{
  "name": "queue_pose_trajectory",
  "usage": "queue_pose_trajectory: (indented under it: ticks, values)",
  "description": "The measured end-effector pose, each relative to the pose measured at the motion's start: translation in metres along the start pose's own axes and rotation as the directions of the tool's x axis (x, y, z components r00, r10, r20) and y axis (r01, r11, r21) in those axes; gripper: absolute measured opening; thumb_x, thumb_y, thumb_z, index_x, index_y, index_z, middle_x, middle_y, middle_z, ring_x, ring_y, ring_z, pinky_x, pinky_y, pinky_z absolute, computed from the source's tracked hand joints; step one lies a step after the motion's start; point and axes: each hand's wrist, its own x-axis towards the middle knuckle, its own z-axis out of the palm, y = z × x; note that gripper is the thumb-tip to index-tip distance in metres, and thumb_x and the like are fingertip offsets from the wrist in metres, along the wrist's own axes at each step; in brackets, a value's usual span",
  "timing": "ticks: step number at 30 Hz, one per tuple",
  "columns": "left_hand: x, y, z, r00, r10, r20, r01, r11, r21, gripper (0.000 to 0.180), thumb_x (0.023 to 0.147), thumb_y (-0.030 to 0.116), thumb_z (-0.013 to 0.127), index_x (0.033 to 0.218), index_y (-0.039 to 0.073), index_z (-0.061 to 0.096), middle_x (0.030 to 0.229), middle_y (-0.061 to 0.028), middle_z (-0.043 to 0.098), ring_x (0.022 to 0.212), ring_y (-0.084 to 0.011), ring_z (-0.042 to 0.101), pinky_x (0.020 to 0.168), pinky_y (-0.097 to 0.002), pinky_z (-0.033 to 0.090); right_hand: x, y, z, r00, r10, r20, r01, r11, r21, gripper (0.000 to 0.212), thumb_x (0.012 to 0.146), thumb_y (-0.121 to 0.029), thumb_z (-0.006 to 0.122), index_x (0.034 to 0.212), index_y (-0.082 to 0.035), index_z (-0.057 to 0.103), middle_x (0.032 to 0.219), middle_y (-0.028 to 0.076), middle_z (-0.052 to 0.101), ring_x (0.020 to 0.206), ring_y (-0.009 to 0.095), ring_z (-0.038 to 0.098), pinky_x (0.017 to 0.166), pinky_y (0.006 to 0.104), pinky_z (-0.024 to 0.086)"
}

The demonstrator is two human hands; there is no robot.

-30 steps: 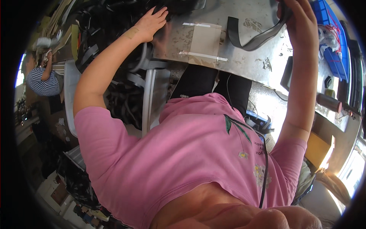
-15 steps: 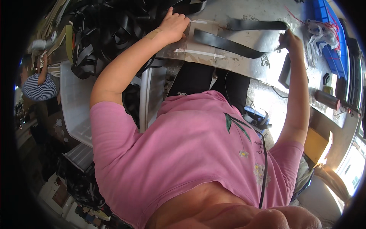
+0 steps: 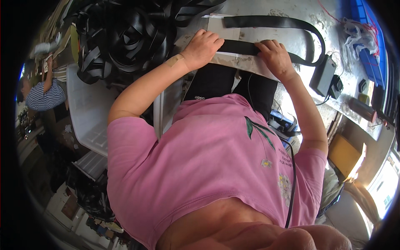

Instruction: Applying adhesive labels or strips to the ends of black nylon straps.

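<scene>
A black strap [image 3: 238,47] runs flat along the near edge of the table between my two hands. Past my right hand it bends round in a wide loop and comes back, with its other end lying farther off on the tabletop. My left hand [image 3: 202,49] is closed on the near end of the strap, its fingers curled over it. Gripping the same strap a short way to the right is my right hand [image 3: 276,59], thumb and fingers bent around its edges. What lies under the fingers is hidden.
A big tangled heap of black straps [image 3: 129,35] covers the table's left side. To the right are a black power adapter [image 3: 323,76], clear plastic bags [image 3: 356,39] and a blue crate [image 3: 371,62]. A white plastic bin [image 3: 89,112] stands at lower left; beyond it is another person [image 3: 46,96] in stripes.
My right hand has moved left and nearer to me, along the strap. My left hand has come down onto the strap's end. The strap now forms a rounded loop at right.
</scene>
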Motion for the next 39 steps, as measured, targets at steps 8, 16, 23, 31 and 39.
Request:
queue_pose_trajectory:
  ticks: [8,16,23,31,39]
  values:
    - [-0.01,0.01,0.01,0.986,-0.161,-0.047,0.155,0.981,-0.119,0.018,0.076,0.014,0.062,0.093,0.009,0.058,0.086,-0.0046,0.054,0.087,-0.0217,0.054,0.08,-0.0357,0.039,-0.002,-0.023,0.003,0.998,-0.065,0.01,0.065,0.998,-0.013,0.04,0.075,-0.026,0.065,0.11,-0.01,0.054,0.104,0.01,0.057,0.102,0.026,0.053,0.084,0.0373,0.041]
    - [-0.02,0.044,0.002,0.955,0.01,-0.297,-0.077,0.973,-0.217,0.022,0.064,0.02,0.068,0.08,0.008,0.06,0.081,-0.0032,0.056,0.077,-0.0221,0.054,0.068,-0.0362,0.042,-0.025,0.008,0.019,0.868,-0.459,-0.187,0.493,0.842,0.22,0.039,0.075,-0.032,0.067,0.096,-0.002,0.054,0.1,0.016,0.052,0.097,0.037,0.051,0.088,0.0484,0.041]
    - [-0.039,0.095,0.07,0.998,0.047,0.044,-0.038,0.981,-0.19,0.017,0.076,0.025,0.055,0.082,0.009,0.056,0.081,-0.0033,0.055,0.076,-0.0183,0.055,0.065,-0.0304,0.042,-0.031,0.005,0.032,0.835,-0.539,-0.114,0.551,0.823,0.138,0.037,0.064,-0.013,0.074,0.089,-0.008,0.047,0.093,0.011,0.051,0.09,0.032,0.05,0.093,0.054,0.039]
    - [-0.045,0.1,0.089,0.997,-0.015,0.081,0.02,0.998,-0.063,0.024,0.08,0.026,0.053,0.096,0.009,0.055,0.083,-0.0039,0.054,0.074,-0.0181,0.056,0.06,-0.031,0.042,-0.029,0.005,0.02,0.831,-0.554,-0.045,0.556,0.827,0.083,0.033,0.066,-0.014,0.073,0.089,-0.007,0.05,0.092,0.012,0.053,0.095,0.035,0.052,0.092,0.0519,0.04]
    - [-0.041,0.101,0.074,0.957,-0.187,0.223,0.2,0.979,-0.035,0.051,0.066,0.038,0.071,0.102,0.006,0.054,0.085,-0.0074,0.056,0.076,-0.02,0.058,0.065,-0.0333,0.044,-0.023,0.009,0.017,0.851,-0.524,-0.021,0.524,0.85,0.041,0.033,0.067,-0.02,0.074,0.086,-0.007,0.051,0.098,0.01,0.054,0.101,0.032,0.052,0.089,0.0419,0.042]
